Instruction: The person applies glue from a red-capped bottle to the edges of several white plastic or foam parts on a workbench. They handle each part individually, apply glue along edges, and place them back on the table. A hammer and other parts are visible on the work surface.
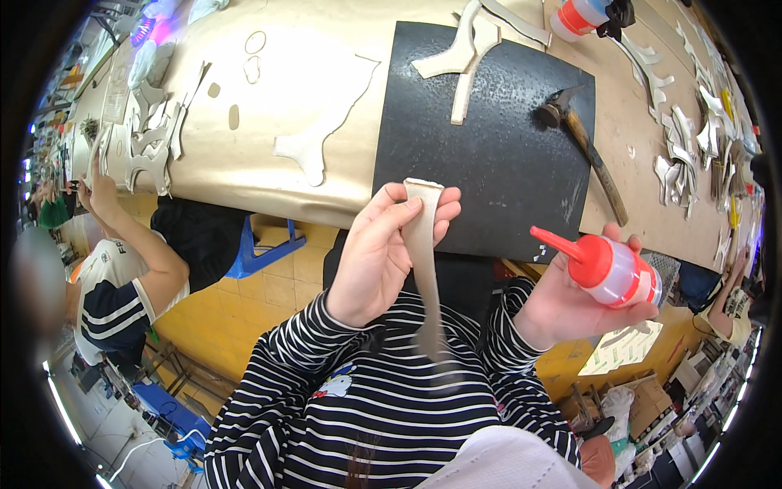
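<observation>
My left hand [391, 236] pinches a long beige strip of leather-like material [422, 244] near its wider upper end, and the narrow part hangs down in front of my striped top. In my right hand [554, 306] lies a squeeze bottle [615, 273], translucent with a red cap and a red pointed nozzle. The bottle is tilted, its nozzle pointing up and left, apart from the strip. Beyond both hands is a black work mat [481, 163] on the table. A hammer [590, 155] with a wooden handle rests at the mat's right side.
Beige cut pieces [464, 49] lie at the mat's far edge, and another piece [305, 151] on the gold-coloured table cover. More pieces [680, 151] are heaped at the right. A second red-and-clear bottle [577, 18] stands at the back. Another person [122, 269] works at the left.
</observation>
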The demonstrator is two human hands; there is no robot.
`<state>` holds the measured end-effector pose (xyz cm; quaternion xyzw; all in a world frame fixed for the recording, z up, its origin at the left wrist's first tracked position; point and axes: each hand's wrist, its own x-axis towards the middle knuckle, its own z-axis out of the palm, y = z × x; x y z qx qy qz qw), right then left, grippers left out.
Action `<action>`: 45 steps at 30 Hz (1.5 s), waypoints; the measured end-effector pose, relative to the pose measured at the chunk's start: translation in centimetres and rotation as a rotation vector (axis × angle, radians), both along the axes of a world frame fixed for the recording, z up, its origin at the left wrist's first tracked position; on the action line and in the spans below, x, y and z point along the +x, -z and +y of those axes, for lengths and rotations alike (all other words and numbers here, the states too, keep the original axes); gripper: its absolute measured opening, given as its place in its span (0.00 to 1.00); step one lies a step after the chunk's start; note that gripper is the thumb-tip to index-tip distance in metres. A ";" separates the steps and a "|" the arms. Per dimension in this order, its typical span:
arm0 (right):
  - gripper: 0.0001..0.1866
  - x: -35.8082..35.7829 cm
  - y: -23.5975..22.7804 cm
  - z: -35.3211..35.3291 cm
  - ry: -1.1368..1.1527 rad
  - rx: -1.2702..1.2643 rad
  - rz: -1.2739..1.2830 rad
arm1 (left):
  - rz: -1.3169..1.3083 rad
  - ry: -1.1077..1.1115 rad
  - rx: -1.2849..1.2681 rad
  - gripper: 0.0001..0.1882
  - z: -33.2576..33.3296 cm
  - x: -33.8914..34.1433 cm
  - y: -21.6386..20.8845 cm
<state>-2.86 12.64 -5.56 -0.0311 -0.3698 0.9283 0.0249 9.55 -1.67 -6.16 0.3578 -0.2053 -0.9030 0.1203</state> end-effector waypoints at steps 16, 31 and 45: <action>0.41 1.1 1.7 0.2 0.014 0.417 0.117 | -0.131 0.199 -0.946 0.16 1.6 0.3 -0.8; 0.39 1.0 1.5 0.3 -0.004 0.391 0.128 | -0.205 0.344 -1.089 0.17 1.2 0.4 -2.3; 0.39 1.1 1.8 0.3 -0.042 0.350 0.175 | -0.173 0.297 -1.167 0.18 1.4 -0.2 -1.9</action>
